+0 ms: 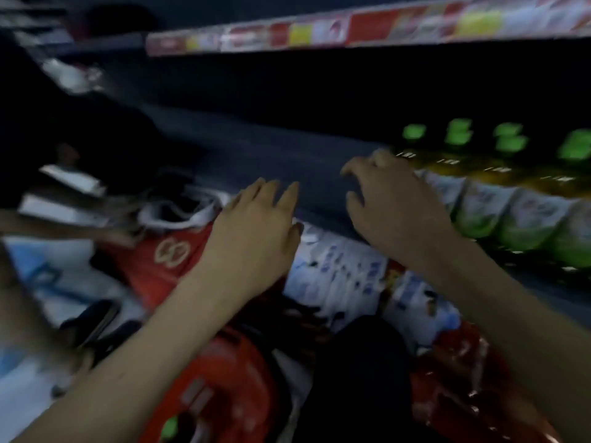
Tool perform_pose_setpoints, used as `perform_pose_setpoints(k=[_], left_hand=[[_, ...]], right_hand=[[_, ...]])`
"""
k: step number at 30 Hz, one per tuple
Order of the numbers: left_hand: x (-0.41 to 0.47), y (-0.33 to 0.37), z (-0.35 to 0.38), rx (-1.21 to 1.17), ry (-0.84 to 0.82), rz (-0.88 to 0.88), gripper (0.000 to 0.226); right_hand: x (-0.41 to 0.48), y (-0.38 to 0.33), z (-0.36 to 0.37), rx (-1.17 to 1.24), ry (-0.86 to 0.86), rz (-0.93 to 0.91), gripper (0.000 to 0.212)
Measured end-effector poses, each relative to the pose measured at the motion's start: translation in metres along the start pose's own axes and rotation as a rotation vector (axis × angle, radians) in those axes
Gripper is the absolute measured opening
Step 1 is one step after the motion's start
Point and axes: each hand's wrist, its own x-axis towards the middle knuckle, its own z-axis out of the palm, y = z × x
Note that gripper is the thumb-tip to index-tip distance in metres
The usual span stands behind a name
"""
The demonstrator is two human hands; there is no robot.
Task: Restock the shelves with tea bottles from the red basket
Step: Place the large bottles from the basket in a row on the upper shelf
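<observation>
The view is blurred by motion. Tea bottles (499,215) with green caps and green-white labels stand in a row at the right of the dark shelf (262,155). My right hand (396,206) hovers just left of the row, fingers loosely curled and holding nothing; whether it touches the nearest bottle I cannot tell. My left hand (256,231) reaches over the shelf's front edge with straight fingers, empty. The red basket (224,388) sits low in front of me, under my left forearm.
A strip of price labels (319,33) runs along the shelf above. Below the shelf edge hang white-blue tags (345,276). Red packaging (463,388) lies at lower right. A red bag with a white logo (166,257) and white items lie to the left.
</observation>
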Motion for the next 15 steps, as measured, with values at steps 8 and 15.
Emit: perform_pose_setpoints(k=[8,15], left_hand=[[-0.212,-0.136,0.100,-0.076,-0.417,-0.547,0.053],[-0.351,-0.157,0.184,-0.414,-0.568,-1.021,0.047]], right_hand=[[-0.039,-0.150,0.189,0.316,-0.540,-0.124,0.027],[-0.116,-0.227,0.331,0.426,-1.018,-0.068,0.030]])
